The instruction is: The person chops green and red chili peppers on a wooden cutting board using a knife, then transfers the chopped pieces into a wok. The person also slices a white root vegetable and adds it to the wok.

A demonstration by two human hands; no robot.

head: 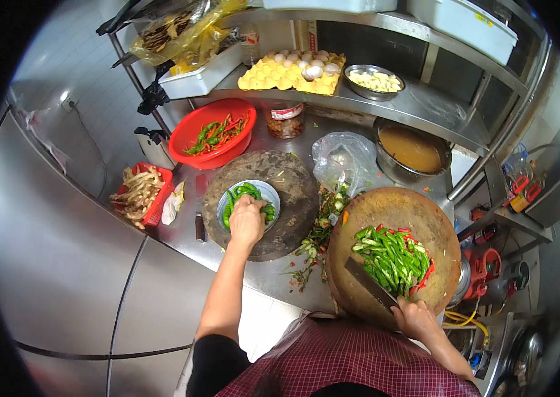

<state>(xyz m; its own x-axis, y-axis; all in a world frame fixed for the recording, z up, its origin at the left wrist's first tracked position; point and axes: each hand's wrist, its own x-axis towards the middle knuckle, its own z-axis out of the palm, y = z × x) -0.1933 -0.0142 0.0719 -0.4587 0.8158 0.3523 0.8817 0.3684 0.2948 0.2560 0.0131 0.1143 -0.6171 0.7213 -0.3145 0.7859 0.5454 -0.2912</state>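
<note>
My left hand [248, 218] reaches into a patterned bowl [273, 194] of whole green chili peppers [246, 189]. Its fingertips are hidden among the peppers, so whether it grips any cannot be told. That bowl stands on a dark, worn round chopping block [294, 211]. In my right hand [413, 315] is the handle of a cleaver [370, 284], its blade slanting over the near part of a lighter round wooden chopping block [431, 208]. Right beside the blade lies a heap of cut green chili peppers [394, 255], with red pepper pieces [429, 273] along its edge.
Pepper stems and trimmings [312, 248] litter the steel counter [260, 270] between the blocks. Behind stand a red basin [180, 141] of chilies, a plastic bag [344, 156] and a pot of brown liquid [411, 149]. A red basket [163, 198] sits left, below a shelf holding an egg tray [272, 74].
</note>
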